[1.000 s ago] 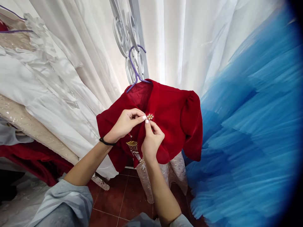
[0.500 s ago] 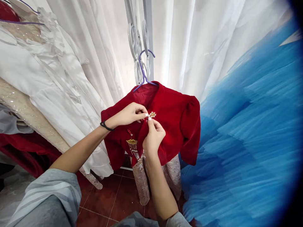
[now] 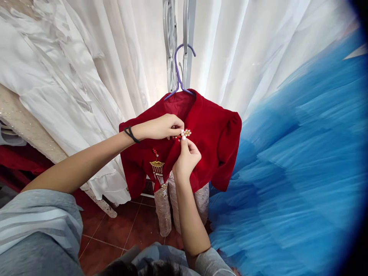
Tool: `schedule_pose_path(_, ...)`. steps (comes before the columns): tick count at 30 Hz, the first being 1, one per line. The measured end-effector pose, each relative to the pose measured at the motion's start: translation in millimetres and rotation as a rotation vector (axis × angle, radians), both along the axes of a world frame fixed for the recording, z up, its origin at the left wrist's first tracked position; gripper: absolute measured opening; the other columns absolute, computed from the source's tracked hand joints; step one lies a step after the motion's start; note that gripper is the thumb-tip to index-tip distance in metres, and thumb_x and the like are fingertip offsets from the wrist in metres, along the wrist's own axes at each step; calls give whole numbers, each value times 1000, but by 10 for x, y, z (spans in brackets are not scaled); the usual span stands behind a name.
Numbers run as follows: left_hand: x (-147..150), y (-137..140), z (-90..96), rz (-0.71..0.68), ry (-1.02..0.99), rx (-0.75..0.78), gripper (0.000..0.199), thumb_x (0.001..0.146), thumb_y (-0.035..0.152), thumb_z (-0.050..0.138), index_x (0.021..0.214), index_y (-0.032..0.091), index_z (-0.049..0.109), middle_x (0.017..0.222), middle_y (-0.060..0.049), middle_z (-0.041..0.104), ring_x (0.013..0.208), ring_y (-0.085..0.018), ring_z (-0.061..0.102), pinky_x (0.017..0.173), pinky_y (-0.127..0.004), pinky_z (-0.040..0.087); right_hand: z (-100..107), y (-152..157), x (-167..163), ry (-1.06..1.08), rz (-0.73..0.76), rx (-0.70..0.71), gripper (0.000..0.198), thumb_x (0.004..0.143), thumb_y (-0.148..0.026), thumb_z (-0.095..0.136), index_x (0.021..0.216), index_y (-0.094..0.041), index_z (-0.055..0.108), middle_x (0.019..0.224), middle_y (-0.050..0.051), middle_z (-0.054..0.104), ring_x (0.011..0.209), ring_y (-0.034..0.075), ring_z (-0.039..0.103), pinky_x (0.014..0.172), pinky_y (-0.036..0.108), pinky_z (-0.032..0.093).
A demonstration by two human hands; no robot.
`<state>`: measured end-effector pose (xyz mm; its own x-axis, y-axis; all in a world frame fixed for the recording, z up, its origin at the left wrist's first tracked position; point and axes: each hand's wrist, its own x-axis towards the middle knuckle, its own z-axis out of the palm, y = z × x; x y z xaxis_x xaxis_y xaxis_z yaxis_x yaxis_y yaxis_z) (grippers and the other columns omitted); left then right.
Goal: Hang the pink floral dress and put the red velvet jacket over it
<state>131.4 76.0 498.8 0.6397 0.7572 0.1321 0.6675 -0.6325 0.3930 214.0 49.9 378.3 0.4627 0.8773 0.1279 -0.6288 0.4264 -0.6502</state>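
A short red velvet jacket (image 3: 211,142) hangs in front of me on a purple hanger (image 3: 177,63). At its front opening sits a flower-shaped clasp (image 3: 187,132) with pearl and gold beads. From the left, my left hand (image 3: 164,127) pinches the clasp's left end between thumb and fingertips. My right hand (image 3: 186,160) comes from below, its thumb and finger closed on the clasp at the jacket's edge. Both sets of fingertips almost meet, hiding the fastening point. Lower on the left front panel dangles a gold fan-shaped tassel pendant (image 3: 156,165).
White dresses (image 3: 57,76) hang at the left, beside a beige sequinned garment (image 3: 34,122). A large blue tulle skirt (image 3: 296,165) fills the right side. Behind the jacket are a grey metal stand (image 3: 186,34) and white curtains (image 3: 230,46). Dark red tiles (image 3: 115,230) cover the floor.
The view has shifted, so the jacket and hanger appear slightly higher. Both hands stay pinched at the clasp, with only small finger movement; my left forearm lies flatter across the view.
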Motion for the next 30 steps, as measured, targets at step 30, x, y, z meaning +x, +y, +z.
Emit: schedule_pose_path(30,58,-6,-204,108,-356,14,10,69,13,61,61,12,66,55,0,62,51,-9,54,49,-22,36,80,-6,170,38,182,-47,12,67,-26,68,66,-14,67,68,0,67,69,12,57,77,29,49)
